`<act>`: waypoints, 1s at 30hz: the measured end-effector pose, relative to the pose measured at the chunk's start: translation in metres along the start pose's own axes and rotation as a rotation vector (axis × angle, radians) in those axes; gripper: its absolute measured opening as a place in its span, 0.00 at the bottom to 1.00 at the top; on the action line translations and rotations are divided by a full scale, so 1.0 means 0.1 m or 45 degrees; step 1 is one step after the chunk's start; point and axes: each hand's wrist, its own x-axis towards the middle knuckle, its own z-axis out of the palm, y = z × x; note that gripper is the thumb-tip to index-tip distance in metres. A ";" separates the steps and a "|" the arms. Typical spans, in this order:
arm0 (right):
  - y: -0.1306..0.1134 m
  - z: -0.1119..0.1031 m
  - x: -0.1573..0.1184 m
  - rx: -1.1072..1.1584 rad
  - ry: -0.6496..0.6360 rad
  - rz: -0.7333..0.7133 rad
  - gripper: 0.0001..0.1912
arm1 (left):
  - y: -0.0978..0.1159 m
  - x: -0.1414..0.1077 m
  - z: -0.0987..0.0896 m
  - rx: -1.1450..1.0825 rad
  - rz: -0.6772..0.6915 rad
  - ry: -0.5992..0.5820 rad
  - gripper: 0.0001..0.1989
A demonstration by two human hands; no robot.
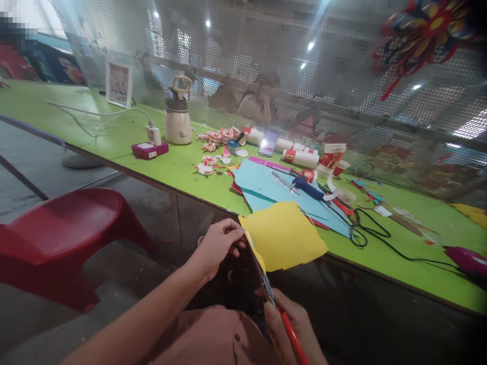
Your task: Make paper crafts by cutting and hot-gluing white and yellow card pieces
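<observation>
A sheet of yellow paper (pixel 285 235) is held up in front of the table's near edge. My left hand (pixel 220 241) pinches its left corner between thumb and fingers. In my right hand (pixel 291 319) is a pair of scissors (pixel 286 324) with red handles, my fingers wrapped round them. The scissor blades point up and away, lying along the left edge of the yellow paper, where a narrow strip stands partly apart from the sheet. Beyond the paper, light blue sheets (pixel 253 182) lie stacked on the table, and a blue glue gun (pixel 310 188) rests on them.
On the green table (pixel 213 190) stand a beige flask (pixel 178 121), a purple power socket (pixel 150 150), paper cups (pixel 333 156) and a picture frame (pixel 118 83). A black cord (pixel 403 257) runs rightward. A red stool (pixel 72 223) is at left; a perforated metal screen (pixel 236 61) rises behind.
</observation>
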 end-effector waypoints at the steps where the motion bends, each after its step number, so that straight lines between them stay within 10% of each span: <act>1: -0.01 0.00 0.00 -0.010 0.004 -0.013 0.23 | 0.00 -0.01 0.00 0.008 -0.003 0.002 0.07; 30: -0.09 0.00 0.10 0.093 -0.062 0.107 0.28 | 0.04 0.02 -0.01 0.074 -0.014 -0.116 0.07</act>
